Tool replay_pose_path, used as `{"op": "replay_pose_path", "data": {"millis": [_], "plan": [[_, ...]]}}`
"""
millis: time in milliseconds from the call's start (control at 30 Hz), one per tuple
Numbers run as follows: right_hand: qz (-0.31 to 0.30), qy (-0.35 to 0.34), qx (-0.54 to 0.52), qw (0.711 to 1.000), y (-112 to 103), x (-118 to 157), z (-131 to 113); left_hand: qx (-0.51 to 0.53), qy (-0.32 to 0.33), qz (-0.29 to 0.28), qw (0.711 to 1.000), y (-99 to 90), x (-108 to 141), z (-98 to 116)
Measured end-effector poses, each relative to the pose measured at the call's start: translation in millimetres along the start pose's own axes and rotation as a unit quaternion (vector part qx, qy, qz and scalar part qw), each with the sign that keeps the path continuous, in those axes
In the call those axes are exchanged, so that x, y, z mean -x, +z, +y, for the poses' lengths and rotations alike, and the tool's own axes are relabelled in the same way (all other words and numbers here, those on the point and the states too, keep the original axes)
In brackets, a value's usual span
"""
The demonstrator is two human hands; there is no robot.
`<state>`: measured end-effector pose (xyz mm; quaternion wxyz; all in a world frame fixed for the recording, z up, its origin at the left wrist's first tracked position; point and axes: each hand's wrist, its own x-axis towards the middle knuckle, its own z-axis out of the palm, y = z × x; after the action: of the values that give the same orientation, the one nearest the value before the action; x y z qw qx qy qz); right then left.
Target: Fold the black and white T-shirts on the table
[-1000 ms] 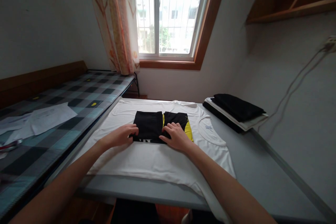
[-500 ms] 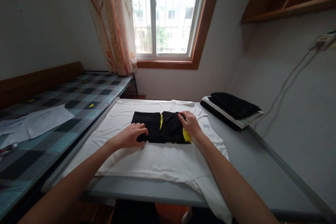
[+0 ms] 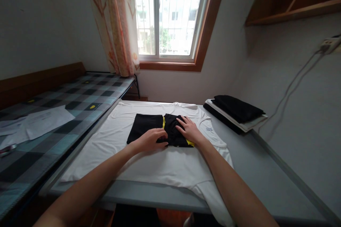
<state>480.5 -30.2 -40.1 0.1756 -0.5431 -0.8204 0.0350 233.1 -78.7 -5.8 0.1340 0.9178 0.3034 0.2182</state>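
A folded black garment [image 3: 145, 125] with yellow parts lies on a white T-shirt [image 3: 160, 165], which is spread out over the grey table. My left hand [image 3: 151, 139] is at the garment's near edge, around its middle. Its fingers are curled over the black cloth with the thumb below, closed on that edge. Flat on the garment's right part rests my right hand [image 3: 188, 129], fingers spread. A narrow yellow strip shows between the two folded halves, and more yellow peeks out beneath my right hand. One white sleeve hangs over the table's front edge.
Folded dark and white clothes [image 3: 237, 108] are stacked at the right on the grey table [image 3: 255, 170]. At the left, a checked mattress [image 3: 87, 88] bears paper sheets [image 3: 48, 122]. A curtain [image 3: 114, 25] hangs beside the window, and a wooden shelf [image 3: 290, 12] juts out at upper right.
My left hand has moved right along the garment's near edge, from its left end to its middle. My right hand has flattened and spread its fingers on the cloth.
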Motion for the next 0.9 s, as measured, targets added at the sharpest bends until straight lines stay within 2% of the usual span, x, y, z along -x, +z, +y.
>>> {"op": "replay_pose_path", "data": {"millis": [100,167,233,300,367,433,567,600,667,733,800,833,900], "plan": [[0.036,0.017,-0.014,0.999,-7,-1,-3,-0.01,-0.006,0.059,0.998,-1.2,3,0],[0.081,0.086,-0.01,0.993,-15,-1,-3,-0.024,0.018,0.042,0.999,-0.3,4,-1],[0.099,0.181,-0.001,0.978,-23,-2,-1,-0.027,0.032,0.011,0.999,1.7,5,-1],[0.061,0.251,-0.002,0.966,-28,-2,3,-0.022,0.031,-0.004,0.999,3.9,5,-2],[0.0,0.283,-0.016,0.959,-28,-2,7,-0.016,0.027,-0.003,1.0,4.9,6,-4],[-0.029,0.29,-0.037,0.956,-26,-2,11,-0.01,0.021,0.006,1.0,4.1,6,-6],[-0.002,0.262,-0.165,0.951,-22,-5,10,-0.016,-0.035,0.085,0.996,-3.0,7,-17],[0.004,0.264,-0.222,0.939,-22,-5,8,-0.017,-0.055,0.112,0.992,-5.3,8,-21],[0.001,0.283,-0.346,0.894,-25,-6,3,-0.012,-0.092,0.16,0.983,-9.8,9,-31],[-0.026,0.289,-0.457,0.841,-28,-6,-2,0.003,-0.123,0.193,0.973,-13.6,10,-41],[-0.06,0.273,-0.525,0.804,-30,-4,-6,0.019,-0.147,0.211,0.966,-16.1,12,-50],[-0.071,0.264,-0.538,0.797,-30,-4,-8,0.024,-0.157,0.214,0.964,-16.9,13,-54],[-0.064,0.252,-0.529,0.808,-27,-3,-11,0.025,-0.174,0.216,0.96,-17.8,15,-61]]}}
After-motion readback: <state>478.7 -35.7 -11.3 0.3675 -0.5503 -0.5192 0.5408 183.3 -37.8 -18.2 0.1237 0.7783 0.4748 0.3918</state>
